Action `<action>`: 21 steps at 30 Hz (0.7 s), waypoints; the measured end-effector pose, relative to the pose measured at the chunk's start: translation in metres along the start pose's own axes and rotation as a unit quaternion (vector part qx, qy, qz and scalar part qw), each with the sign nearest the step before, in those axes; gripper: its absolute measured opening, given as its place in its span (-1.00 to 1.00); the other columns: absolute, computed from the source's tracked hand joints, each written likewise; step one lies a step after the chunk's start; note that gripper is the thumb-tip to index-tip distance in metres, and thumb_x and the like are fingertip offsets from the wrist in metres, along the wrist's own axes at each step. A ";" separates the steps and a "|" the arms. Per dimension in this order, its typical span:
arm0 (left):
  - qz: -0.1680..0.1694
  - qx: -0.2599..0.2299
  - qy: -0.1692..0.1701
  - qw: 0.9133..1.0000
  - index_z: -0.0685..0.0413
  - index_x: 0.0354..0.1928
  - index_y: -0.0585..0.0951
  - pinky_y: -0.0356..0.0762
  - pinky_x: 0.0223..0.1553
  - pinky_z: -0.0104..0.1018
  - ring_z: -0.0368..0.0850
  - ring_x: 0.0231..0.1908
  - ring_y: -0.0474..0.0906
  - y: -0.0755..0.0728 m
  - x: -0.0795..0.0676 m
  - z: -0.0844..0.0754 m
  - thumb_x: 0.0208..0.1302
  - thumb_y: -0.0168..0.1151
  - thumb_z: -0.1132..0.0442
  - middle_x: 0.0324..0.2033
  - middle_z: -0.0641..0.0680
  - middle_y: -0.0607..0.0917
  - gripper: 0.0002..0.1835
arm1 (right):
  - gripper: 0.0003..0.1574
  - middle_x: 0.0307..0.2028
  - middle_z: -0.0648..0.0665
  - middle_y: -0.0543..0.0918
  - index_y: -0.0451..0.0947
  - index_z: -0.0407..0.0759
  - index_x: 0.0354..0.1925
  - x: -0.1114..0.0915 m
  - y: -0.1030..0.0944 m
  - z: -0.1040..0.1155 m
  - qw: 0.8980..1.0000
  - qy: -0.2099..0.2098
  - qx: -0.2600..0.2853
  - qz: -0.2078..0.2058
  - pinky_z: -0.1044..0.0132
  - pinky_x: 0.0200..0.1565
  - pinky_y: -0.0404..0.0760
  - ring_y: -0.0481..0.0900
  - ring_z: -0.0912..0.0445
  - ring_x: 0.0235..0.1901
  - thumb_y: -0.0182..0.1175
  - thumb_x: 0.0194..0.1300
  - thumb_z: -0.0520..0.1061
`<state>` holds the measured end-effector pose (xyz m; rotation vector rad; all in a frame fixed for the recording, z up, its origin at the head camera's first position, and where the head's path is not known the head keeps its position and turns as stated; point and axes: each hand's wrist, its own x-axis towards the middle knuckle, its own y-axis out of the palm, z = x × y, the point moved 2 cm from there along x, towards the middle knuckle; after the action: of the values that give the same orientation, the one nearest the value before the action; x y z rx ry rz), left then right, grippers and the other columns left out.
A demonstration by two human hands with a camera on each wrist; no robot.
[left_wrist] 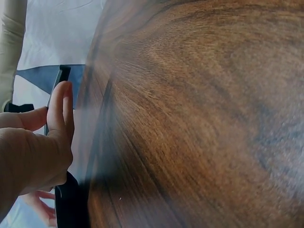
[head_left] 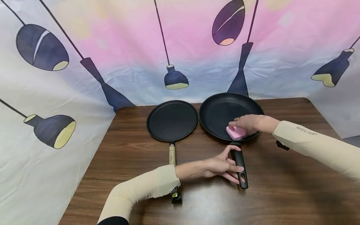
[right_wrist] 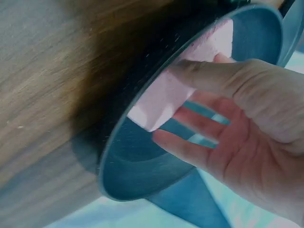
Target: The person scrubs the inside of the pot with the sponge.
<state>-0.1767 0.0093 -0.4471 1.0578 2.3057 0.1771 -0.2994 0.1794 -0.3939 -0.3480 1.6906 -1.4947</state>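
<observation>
A black frying pan point(head_left: 219, 109) lies on the table at the back, right of centre. My left hand point(head_left: 220, 165) grips its black handle point(head_left: 240, 164) from the left, thumb and fingers on either side. In the left wrist view, that hand point(left_wrist: 38, 149) is seen from the side, and the handle point(left_wrist: 63, 72) sticks out past the fingers. With my right hand point(head_left: 248, 122) I hold a pink sponge point(head_left: 236, 133) against the pan's near inner side. The right wrist view shows the thumb on one face of the sponge point(right_wrist: 159, 100) and fingers behind it.
Left of the frying pan lies a flat black crepe pan point(head_left: 172, 120), its wooden handle point(head_left: 172, 153) partly behind my left forearm. Their rims nearly meet. The brown wooden table point(head_left: 135, 150) ends at a printed cloth backdrop point(head_left: 118, 62) behind and at the sides.
</observation>
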 end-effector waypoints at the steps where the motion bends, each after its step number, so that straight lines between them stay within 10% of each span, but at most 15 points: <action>1: 0.000 0.000 -0.002 1.000 -0.37 0.23 0.20 0.68 0.10 0.16 0.56 0.16 0.51 0.000 0.000 0.000 0.47 0.11 0.49 -0.20 0.16 0.66 -0.41 | -0.33 0.01 -0.25 0.58 0.36 -0.01 0.07 0.002 0.000 -0.002 1.000 -0.003 0.001 -0.010 0.06 -0.20 0.69 0.57 -0.07 -0.24 0.37 0.15 -0.49; 14: 0.020 -0.020 -0.017 0.999 -0.46 0.17 0.21 0.60 0.17 0.26 0.62 0.19 0.44 0.019 0.008 0.016 0.47 0.10 0.51 -0.23 0.17 0.67 -0.40 | -0.38 0.10 -0.41 0.59 0.37 -0.11 0.33 0.041 0.010 -0.059 0.984 0.114 0.068 -0.121 -0.13 -0.02 0.66 0.60 -0.18 -0.14 0.15 0.37 -0.44; 21: 0.020 -0.021 -0.001 1.000 -0.46 0.18 0.23 0.58 0.16 0.26 0.64 0.19 0.41 0.023 0.008 0.016 0.47 0.10 0.52 -0.25 0.14 0.66 -0.38 | -0.40 0.04 -0.47 0.57 0.31 -0.22 0.37 0.047 0.014 -0.072 0.977 0.171 0.018 -0.124 -0.20 0.03 0.70 0.60 -0.29 -0.03 0.13 0.41 -0.39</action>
<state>-0.1566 0.0285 -0.4554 1.0827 2.2697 0.2384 -0.3766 0.2003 -0.4295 -0.3023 1.9388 -1.8505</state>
